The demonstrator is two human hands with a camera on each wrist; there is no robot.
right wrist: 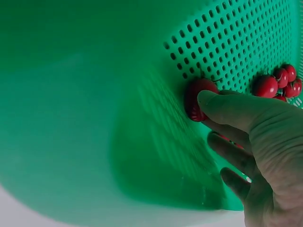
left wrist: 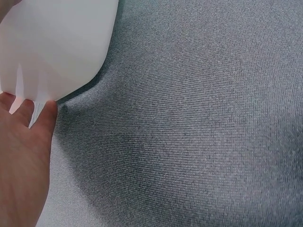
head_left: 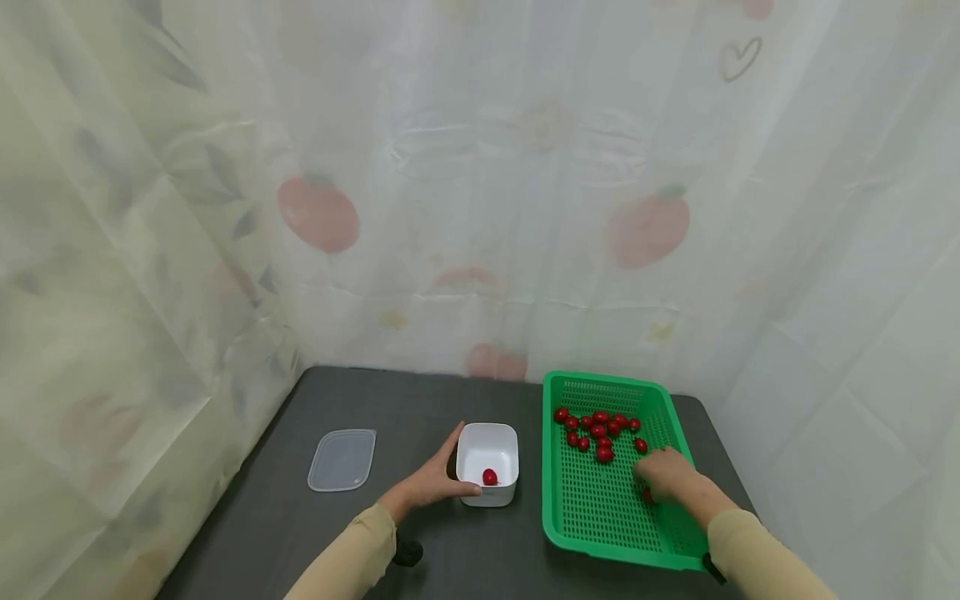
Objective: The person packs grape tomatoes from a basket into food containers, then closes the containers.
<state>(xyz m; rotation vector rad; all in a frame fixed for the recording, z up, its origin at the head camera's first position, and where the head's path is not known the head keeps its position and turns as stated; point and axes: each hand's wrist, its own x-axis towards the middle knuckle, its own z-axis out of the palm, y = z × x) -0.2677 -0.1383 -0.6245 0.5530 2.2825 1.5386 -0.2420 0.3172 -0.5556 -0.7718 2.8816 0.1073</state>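
A white square container (head_left: pixel 487 454) stands on the table with one red cherry tomato (head_left: pixel 490 477) inside. My left hand (head_left: pixel 432 481) holds it from the left, thumb over the near rim and fingers along its side. Those fingers (left wrist: pixel 46 120) lie against the white wall in the left wrist view. Inside the green basket (head_left: pixel 551 483), my right hand (head_left: pixel 670 477) is low at the right side. The right wrist view shows its thumb and index finger pinching a cherry tomato (right wrist: pixel 195 100) with a green stem, close to the basket's wall.
Several more cherry tomatoes (head_left: pixel 600 429) lie loosely grouped toward the basket's far end. A translucent square lid (head_left: pixel 342 460) lies flat on the dark table (head_left: pixel 262 533), left of the container. Pale printed curtains (head_left: pixel 480 208) hang behind the table and along both sides.
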